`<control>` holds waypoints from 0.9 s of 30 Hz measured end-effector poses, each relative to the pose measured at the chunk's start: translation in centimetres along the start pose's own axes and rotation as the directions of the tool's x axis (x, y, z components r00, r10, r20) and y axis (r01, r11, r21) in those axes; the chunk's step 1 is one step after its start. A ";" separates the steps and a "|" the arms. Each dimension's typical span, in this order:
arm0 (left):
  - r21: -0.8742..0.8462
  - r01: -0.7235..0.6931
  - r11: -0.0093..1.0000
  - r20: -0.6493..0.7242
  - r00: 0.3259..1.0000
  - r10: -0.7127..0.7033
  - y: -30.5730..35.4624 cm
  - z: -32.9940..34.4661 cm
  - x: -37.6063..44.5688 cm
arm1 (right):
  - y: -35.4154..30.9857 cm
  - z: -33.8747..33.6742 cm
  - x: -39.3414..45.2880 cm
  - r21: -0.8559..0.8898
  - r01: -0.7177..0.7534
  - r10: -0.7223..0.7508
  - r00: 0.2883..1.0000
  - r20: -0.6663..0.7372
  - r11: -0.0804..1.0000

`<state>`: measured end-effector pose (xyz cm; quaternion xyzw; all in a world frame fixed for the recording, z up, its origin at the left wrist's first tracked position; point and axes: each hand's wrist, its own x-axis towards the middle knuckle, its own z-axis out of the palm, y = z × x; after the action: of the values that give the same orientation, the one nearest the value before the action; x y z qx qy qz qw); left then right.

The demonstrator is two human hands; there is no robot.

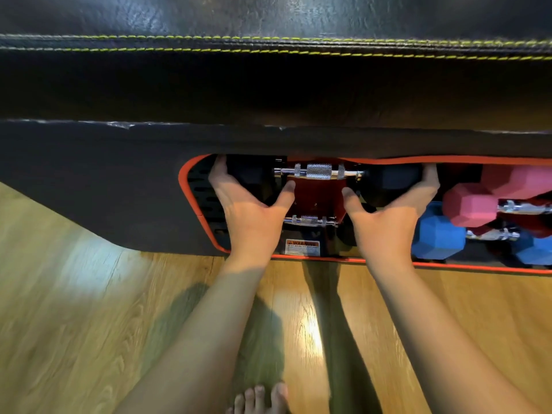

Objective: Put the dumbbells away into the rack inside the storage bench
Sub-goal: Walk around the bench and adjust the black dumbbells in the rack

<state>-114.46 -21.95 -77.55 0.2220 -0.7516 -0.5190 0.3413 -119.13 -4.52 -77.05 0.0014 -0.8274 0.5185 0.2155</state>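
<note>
The black dumbbell (319, 171) sits on the rack's (316, 198) upper tier inside the storage bench (119, 186), its heads clasped by the left hand (248, 204) and right hand (394, 207). Seating looks underway; next, settle it, then let go. Right of the grip lie the pink dumbbell (475, 204) and blue dumbbell (439, 234).

Both bare forearms extend forward, side by side. Left hand (251, 210) and right hand (391, 213) are spread, thumbs pointing inward, fingers curled out of sight.
</note>
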 end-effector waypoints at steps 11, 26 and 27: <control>-0.071 0.217 0.974 0.088 0.974 -0.210 -5.3 -1.1 -2.7 | 3.4 -2.0 -4.9 -0.065 -0.241 0.239 0.970 -0.047 0.968; 0.612 -0.131 0.780 0.259 0.965 -0.040 -9.6 1.2 -1.9 | 6.5 4.1 -3.3 -0.638 -0.213 0.394 0.906 0.155 0.740; 0.612 -0.135 0.779 0.275 0.960 -0.050 -9.8 1.2 -1.6 | 6.4 4.1 -3.5 -0.650 -0.212 0.396 0.906 0.149 0.730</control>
<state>-114.51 -23.61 -87.39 0.2309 -0.9257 -0.2583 0.1518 -118.88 -5.84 -85.30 -0.1338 -0.9614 0.2405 -0.0031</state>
